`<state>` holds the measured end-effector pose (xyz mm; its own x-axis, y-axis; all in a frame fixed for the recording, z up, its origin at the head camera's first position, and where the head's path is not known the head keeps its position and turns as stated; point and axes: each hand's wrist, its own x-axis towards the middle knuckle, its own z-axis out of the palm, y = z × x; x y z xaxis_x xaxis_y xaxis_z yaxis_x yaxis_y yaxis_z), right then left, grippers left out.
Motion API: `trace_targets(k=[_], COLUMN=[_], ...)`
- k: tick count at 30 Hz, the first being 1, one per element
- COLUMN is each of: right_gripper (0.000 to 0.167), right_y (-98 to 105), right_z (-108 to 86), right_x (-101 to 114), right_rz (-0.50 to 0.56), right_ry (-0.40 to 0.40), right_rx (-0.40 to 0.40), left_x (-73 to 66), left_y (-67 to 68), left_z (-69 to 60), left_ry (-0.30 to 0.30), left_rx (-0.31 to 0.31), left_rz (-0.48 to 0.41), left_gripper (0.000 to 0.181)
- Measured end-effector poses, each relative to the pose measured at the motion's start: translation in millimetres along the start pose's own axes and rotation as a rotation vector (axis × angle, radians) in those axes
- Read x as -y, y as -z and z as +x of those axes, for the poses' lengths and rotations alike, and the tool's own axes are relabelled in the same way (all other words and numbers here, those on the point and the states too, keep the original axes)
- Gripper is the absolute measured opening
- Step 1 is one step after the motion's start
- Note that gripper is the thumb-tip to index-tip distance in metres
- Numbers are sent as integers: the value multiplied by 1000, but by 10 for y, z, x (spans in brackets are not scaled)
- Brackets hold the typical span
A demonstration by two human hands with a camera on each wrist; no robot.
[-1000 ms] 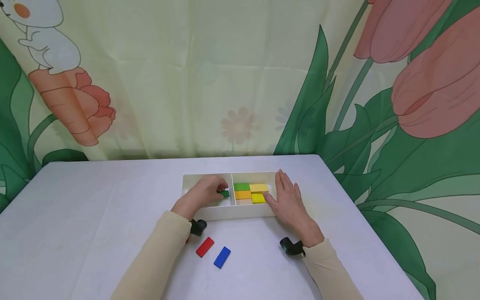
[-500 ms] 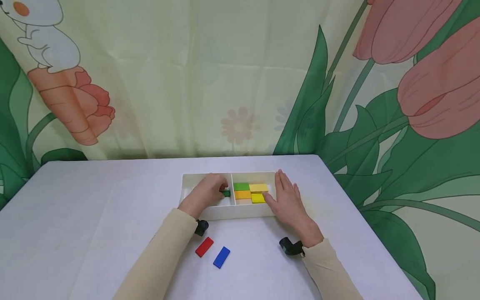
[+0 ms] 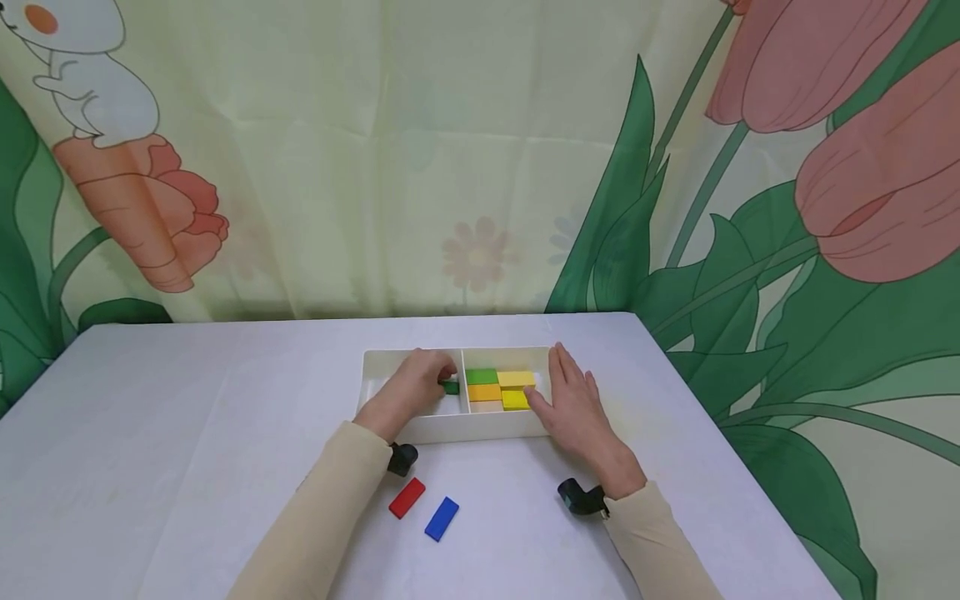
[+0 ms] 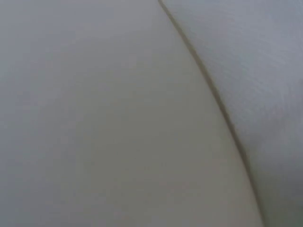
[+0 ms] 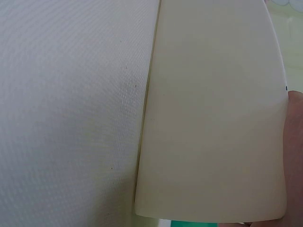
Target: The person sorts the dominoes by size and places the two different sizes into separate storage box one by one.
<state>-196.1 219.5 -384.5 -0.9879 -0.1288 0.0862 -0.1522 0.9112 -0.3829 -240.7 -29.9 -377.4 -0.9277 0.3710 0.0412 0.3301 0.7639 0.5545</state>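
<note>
A white two-compartment box lies lengthwise across the table. Inside its left compartment my left hand pinches a dark green block close to the divider; the fingertips are partly hidden behind the hand. Straight fingers of my right hand rest along the box's right end, the thumb reaching over the rim. The right compartment holds a light green block, an orange block, a pale block and yellow blocks. The box's outer wall fills much of the left wrist view.
In front of the box, a red block and a blue block lie on the white-covered table. Behind the table hangs a printed curtain. Each wrist carries a small black camera.
My left hand has shifted slightly right, bringing the dark green block nearer the divider, then held still. My right hand stays on the box's end.
</note>
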Motion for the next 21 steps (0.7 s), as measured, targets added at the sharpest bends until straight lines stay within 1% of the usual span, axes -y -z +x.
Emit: trace_targets(k=[3,6,8,12,14,17,21], right_gripper=[83,83,83,84,83,84,84], right_y=[8,14,11,7,10,14,18], right_z=[-11,-22,-20,-9,-4,-6,-15], right_x=[4,6,4,9,17,18,4], right_rz=[2,4,4,2,3,0,-2], right_ry=[1,-1,-1,2,3,-2,-4], right_rx=[-2,-1,1,-1,-4,-3,-1], left_x=[-11,-17,-12,-4,-2,0,-10], left_y=[21,37,40,40,38,30,52], left_z=[-22,-39,-38,-18,-11,-10,-38], left_ry=[27,43,32,-1,-7,13,56], left_rx=[9,23,20,-8,-24,-19,11], left_rz=[-35,-40,-10,61,66,23,-55], left_gripper=[33,34,32,29,29,30,34])
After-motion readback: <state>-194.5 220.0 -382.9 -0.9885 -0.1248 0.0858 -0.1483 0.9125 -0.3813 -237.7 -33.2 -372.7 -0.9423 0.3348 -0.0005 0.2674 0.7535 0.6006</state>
